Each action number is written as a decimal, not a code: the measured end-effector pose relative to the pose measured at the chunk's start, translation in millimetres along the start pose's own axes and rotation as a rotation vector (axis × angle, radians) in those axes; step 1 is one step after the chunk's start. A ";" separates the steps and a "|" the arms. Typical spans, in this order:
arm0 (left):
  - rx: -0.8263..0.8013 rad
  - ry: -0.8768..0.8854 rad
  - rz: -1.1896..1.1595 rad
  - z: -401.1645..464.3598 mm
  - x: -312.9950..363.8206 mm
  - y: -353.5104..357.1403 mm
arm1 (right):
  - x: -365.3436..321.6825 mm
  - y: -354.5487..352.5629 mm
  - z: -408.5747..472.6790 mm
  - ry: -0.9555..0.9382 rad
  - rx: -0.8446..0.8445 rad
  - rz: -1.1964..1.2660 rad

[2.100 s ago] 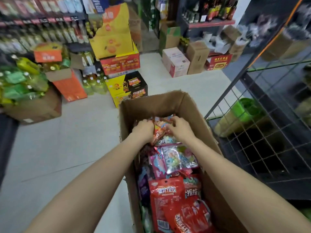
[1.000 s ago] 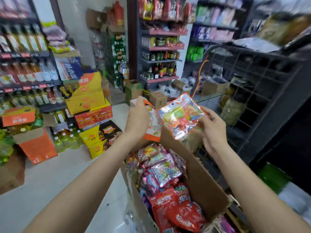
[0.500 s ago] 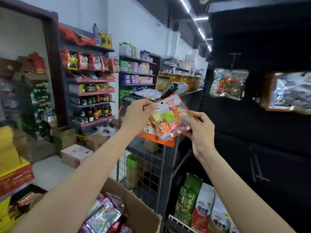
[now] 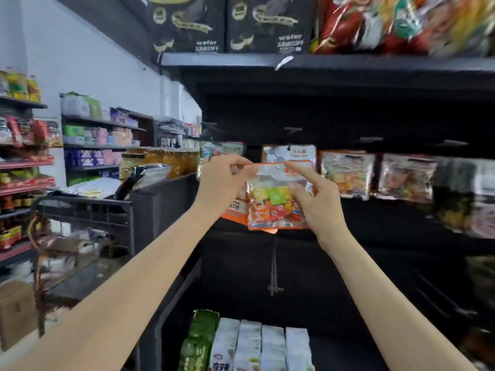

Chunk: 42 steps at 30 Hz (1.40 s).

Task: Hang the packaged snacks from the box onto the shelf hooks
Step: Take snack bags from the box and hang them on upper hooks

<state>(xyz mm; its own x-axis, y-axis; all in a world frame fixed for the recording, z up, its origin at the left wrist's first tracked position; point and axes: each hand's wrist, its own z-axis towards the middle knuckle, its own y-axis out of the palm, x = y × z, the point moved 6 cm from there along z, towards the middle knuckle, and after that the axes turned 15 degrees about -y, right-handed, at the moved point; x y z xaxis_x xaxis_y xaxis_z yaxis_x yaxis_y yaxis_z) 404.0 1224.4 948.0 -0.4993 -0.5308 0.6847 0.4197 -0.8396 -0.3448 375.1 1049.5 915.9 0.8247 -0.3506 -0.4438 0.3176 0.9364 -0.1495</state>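
Note:
I hold a small stack of orange-edged snack packets (image 4: 273,204) with clear fronts and coloured candies, up in front of the black hook shelf. My left hand (image 4: 222,180) pinches the top left edge of the packets. My right hand (image 4: 318,199) grips the right side, its index finger stretched along the top edge. Just behind hangs a similar packet (image 4: 289,153) on a hook (image 4: 293,129). More packets (image 4: 348,174) hang to the right. The box is out of view.
Empty hooks (image 4: 371,139) stick out of the dark back panel (image 4: 375,121) to the upper right. A shelf overhead (image 4: 321,61) carries black wafer boxes. Upright packs (image 4: 249,346) stand on the shelf below. A black counter (image 4: 160,199) and a wire rack (image 4: 85,210) sit to the left.
My view swung up from the box to the hook shelf. Both hands lifted the packets out of the box and carried them up and right, close to the hanging packets.

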 end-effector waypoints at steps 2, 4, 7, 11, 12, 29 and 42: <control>-0.017 0.006 -0.006 0.2 16.5 22.9 | 9.8 -33.2 -1.1 0.043 0.113 -0.048; -0.032 -0.004 -0.008 1.3 26.1 43.8 | 22.2 -63.1 0.3 0.080 0.192 -0.102; -0.005 -0.030 0.004 2.5 37.1 65.4 | 40.3 -97.4 7.9 0.134 0.247 -0.148; 0.107 -0.016 0.022 3.5 50.4 76.4 | 68.3 -123.8 22.7 0.186 0.269 -0.212; 0.128 -0.018 0.028 4.2 52.4 78.3 | 75.3 -128.2 26.3 0.190 0.263 -0.246; 0.111 -0.054 0.086 0.8 75.9 113.0 | 115.7 -134.0 59.0 0.161 -0.021 -0.672; -0.157 -0.367 -0.233 3.9 70.1 133.9 | 40.1 -113.7 11.1 -0.274 -0.221 -0.240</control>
<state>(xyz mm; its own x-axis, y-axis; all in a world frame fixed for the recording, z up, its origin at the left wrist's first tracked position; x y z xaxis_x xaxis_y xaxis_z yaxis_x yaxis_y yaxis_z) 428.2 1075.2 952.4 -0.2532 -0.2741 0.9278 0.1940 -0.9539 -0.2288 377.2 928.8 924.8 0.8431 -0.5227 -0.1261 0.4325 0.7986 -0.4186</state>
